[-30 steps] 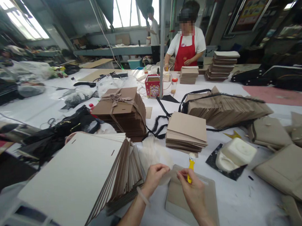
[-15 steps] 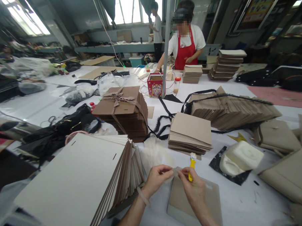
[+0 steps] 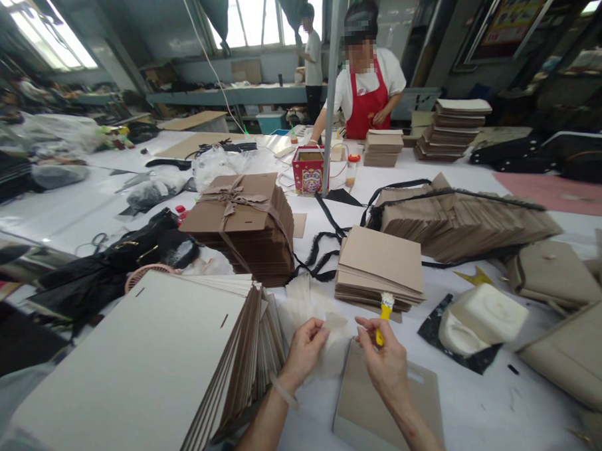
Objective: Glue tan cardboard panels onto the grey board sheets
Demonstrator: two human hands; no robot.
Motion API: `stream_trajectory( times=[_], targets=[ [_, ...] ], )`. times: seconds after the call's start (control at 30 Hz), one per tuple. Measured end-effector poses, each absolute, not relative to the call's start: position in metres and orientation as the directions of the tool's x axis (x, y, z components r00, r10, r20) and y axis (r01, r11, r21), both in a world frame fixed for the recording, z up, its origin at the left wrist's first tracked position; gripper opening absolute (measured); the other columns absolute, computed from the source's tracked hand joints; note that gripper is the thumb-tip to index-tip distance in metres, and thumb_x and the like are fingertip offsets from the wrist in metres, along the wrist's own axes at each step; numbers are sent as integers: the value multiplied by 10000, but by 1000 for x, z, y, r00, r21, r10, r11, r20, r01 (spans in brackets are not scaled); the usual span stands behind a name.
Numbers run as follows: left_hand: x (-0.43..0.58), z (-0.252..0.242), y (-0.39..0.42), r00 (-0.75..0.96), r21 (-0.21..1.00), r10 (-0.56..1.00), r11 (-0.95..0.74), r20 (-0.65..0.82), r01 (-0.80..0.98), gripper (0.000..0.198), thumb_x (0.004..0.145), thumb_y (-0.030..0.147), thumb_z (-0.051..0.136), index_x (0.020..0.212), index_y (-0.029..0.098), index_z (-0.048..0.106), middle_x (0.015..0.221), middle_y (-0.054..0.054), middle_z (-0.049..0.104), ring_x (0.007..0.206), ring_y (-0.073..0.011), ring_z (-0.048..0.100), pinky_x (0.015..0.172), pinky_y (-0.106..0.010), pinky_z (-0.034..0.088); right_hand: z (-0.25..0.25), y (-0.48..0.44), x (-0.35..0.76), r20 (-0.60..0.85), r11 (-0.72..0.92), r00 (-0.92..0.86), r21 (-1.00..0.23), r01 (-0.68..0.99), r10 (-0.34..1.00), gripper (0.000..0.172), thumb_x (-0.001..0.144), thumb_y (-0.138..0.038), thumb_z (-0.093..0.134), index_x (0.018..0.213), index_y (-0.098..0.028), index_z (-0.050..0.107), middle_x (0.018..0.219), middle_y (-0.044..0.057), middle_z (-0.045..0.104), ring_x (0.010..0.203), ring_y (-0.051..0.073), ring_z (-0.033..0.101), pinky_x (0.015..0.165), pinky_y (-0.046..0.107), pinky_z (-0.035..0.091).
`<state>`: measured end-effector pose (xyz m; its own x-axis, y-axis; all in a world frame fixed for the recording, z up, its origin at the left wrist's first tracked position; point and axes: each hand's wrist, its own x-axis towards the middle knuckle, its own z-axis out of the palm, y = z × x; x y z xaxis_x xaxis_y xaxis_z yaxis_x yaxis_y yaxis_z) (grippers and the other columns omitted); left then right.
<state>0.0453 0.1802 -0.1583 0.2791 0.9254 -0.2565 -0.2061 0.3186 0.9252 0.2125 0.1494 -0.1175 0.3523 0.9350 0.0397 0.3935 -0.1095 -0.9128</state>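
Observation:
My left hand [image 3: 306, 350] pinches a thin, pale, see-through piece of sheet [image 3: 338, 329] between thumb and fingers. A small yellow brush [image 3: 386, 309] sits in my right hand [image 3: 388, 362], its white-coated bristles pointing away from me. The thumb and forefinger of that hand are apart, close to the sheet but not clearly touching it. Beneath my right hand lies a flat beige panel [image 3: 356, 399] with a pale slot near its upper right corner. More thin pale strips [image 3: 300, 305] lie on the table beyond my left hand.
A large fanned stack of boards [image 3: 117, 353] stands left, with a tied brown stack [image 3: 230, 205] behind. Beige panels [image 3: 379, 255] are piled ahead. A cut white container [image 3: 489, 314] rests right on black material. Across the table stands a person in a red apron [image 3: 368, 103].
My hands have moved apart; the pale sheet stays in my left hand, away from my right fingers. The brush remains in my right hand.

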Motion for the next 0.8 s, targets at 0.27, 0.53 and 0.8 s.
stream_trajectory(
  times=[0.27, 0.53, 0.8],
  targets=[
    [53, -157, 187, 333, 939, 914, 299, -231, -171, 335, 828, 462, 621, 898, 135, 623, 821, -46, 683, 708, -154, 595, 667, -251, 453, -119, 141, 214, -91, -157, 227, -944, 289, 970, 262, 757, -375, 700, 802, -230, 487, 660, -60, 535, 572, 125, 541, 542, 240, 455],
    [60, -136, 195, -22, 963, 994, -101, 110, 249, 614, 862, 402, 595, 1416, 190, 435, 1511, -128, 400, 1424, -267, 311, 1178, -422, 215, -109, 117, 224, -57, -121, 519, -988, 91, 853, 336, 717, -409, 749, 812, -237, 475, 701, -49, 525, 612, 131, 567, 559, 249, 506],
    [97, -128, 142, 759, 888, 566, 459, -322, 34, 427, 717, 523, 748, 882, 134, 690, 722, -15, 638, 620, -115, 534, 581, -218, 368, -106, 69, 257, -124, -144, 627, -989, -19, 769, 406, 676, -390, 795, 857, -243, 463, 675, -69, 535, 565, 112, 570, 558, 223, 486]
  ],
)
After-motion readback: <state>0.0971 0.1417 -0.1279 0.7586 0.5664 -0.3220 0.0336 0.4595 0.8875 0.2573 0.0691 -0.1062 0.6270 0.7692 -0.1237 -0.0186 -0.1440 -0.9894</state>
